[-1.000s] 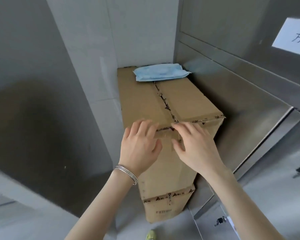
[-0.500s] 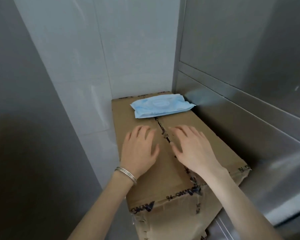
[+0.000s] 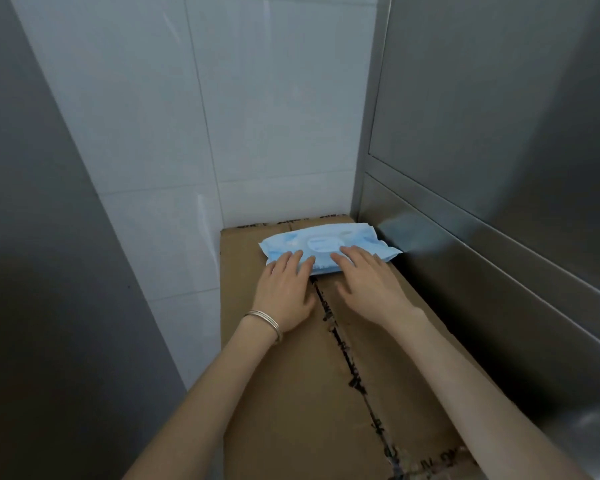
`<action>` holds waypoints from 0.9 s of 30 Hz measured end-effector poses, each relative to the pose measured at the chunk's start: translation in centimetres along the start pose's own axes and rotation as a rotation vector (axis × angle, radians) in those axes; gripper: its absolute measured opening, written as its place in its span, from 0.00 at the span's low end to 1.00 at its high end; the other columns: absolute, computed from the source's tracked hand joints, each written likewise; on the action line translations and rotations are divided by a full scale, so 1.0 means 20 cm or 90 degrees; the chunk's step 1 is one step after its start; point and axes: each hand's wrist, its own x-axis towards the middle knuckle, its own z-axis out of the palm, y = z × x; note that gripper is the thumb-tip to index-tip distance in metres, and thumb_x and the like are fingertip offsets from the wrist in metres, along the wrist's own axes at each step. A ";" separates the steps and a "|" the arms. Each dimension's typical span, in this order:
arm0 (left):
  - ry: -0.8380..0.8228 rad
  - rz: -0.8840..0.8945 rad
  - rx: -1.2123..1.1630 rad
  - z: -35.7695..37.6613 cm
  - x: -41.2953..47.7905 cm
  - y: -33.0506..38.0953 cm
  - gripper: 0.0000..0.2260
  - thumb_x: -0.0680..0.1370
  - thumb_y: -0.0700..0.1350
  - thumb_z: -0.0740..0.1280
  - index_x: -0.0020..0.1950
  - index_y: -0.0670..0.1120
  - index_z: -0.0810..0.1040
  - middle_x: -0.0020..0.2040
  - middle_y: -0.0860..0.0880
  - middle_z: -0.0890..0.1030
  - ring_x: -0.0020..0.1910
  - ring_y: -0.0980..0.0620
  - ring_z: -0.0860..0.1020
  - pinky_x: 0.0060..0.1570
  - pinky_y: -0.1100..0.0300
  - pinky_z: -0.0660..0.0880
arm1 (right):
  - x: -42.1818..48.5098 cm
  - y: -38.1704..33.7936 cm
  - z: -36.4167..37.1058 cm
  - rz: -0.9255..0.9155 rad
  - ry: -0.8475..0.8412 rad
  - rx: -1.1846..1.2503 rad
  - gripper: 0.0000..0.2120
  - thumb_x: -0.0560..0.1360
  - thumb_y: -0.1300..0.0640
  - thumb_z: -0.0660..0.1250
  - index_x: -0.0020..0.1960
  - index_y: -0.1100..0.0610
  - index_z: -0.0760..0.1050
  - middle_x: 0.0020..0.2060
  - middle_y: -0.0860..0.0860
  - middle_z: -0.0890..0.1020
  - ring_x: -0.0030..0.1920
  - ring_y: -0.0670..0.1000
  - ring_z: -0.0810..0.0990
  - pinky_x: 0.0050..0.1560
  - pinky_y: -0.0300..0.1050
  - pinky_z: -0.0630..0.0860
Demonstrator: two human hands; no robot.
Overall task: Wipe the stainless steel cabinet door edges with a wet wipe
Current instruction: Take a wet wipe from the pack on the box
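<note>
Head view: left hand and right hand lie flat-fingered on the wipe pack; flap seemingly shut, so tugging could skid it.

A cardboard box is standing in a narrow recess, its far edge sitting against a white tiled wall. A torn seam of printed tape is running down the middle of its top, while a grey panel is flanking its left edge.
</note>
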 end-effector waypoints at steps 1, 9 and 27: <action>-0.009 -0.002 0.010 0.01 0.02 0.00 0.27 0.80 0.54 0.57 0.77 0.48 0.55 0.77 0.46 0.59 0.76 0.47 0.55 0.73 0.53 0.53 | 0.02 0.01 0.01 0.005 -0.014 0.009 0.25 0.80 0.50 0.55 0.75 0.52 0.55 0.75 0.51 0.58 0.74 0.52 0.54 0.73 0.53 0.53; -0.037 0.002 0.009 0.06 0.02 -0.02 0.23 0.82 0.55 0.54 0.75 0.50 0.61 0.72 0.51 0.68 0.70 0.50 0.65 0.70 0.53 0.59 | 0.02 0.07 0.05 -0.037 -0.133 0.010 0.22 0.81 0.48 0.52 0.74 0.51 0.58 0.71 0.51 0.64 0.71 0.52 0.62 0.72 0.60 0.51; 0.049 0.030 -0.018 -0.08 -0.43 0.08 0.07 0.78 0.41 0.63 0.53 0.47 0.79 0.51 0.50 0.78 0.51 0.49 0.76 0.42 0.58 0.70 | -0.44 -0.11 -0.03 -0.065 -0.046 0.134 0.16 0.81 0.53 0.54 0.67 0.50 0.70 0.57 0.46 0.72 0.57 0.47 0.70 0.54 0.42 0.72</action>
